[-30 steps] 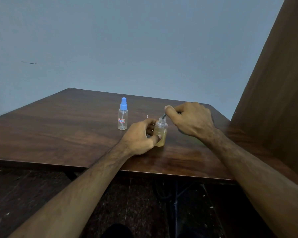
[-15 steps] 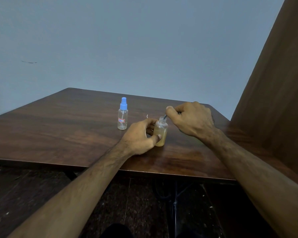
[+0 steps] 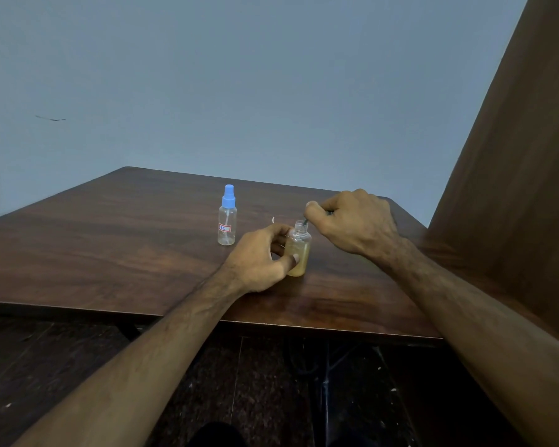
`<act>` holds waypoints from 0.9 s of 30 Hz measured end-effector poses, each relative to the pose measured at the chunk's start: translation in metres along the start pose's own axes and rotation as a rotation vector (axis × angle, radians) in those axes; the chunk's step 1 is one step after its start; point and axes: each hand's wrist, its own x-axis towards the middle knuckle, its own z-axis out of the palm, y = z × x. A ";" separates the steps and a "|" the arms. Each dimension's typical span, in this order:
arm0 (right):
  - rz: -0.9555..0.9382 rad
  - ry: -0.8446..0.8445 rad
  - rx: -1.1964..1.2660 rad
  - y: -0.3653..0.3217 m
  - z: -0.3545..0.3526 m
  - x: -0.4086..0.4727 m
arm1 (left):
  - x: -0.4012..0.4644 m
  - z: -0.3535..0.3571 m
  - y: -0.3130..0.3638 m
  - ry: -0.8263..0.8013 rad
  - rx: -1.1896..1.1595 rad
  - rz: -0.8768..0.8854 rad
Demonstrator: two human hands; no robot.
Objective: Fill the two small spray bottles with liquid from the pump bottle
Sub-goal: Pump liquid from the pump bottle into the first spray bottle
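Observation:
A small clear spray bottle point(image 3: 298, 253), uncapped and mostly full of amber liquid, stands on the brown wooden table point(image 3: 110, 253). My left hand point(image 3: 259, 258) grips its body from the left. My right hand point(image 3: 355, 221) is curled in a fist just above and to the right of the bottle, holding a dark nozzle point(image 3: 305, 222) whose thin tip sits at the bottle's open neck. The rest of that piece is hidden inside my fist. A second spray bottle point(image 3: 227, 221), clear with a blue cap and a red-edged label, stands upright to the left and looks empty.
A thin white curved bit point(image 3: 273, 219) shows on the table just behind my left hand. A brown wooden panel point(image 3: 513, 188) rises along the table's right side. The table's front edge point(image 3: 271, 325) is close to me, with dark floor below.

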 end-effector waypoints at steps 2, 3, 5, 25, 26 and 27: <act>0.002 -0.011 0.005 -0.001 -0.001 0.001 | 0.000 0.000 0.000 -0.001 -0.001 0.000; 0.004 -0.018 0.011 -0.001 -0.002 0.001 | 0.000 0.000 0.000 -0.002 -0.001 0.000; 0.002 -0.038 0.008 -0.001 -0.003 0.004 | 0.000 0.000 0.000 -0.002 0.000 0.001; -0.037 -0.049 -0.077 -0.004 -0.007 0.006 | 0.000 0.000 0.002 0.005 0.011 0.007; -0.035 -0.034 -0.074 -0.004 -0.006 0.005 | 0.000 0.000 0.002 0.007 0.005 0.008; -0.034 -0.018 -0.071 -0.004 -0.006 0.004 | 0.000 0.000 0.002 0.007 0.001 0.006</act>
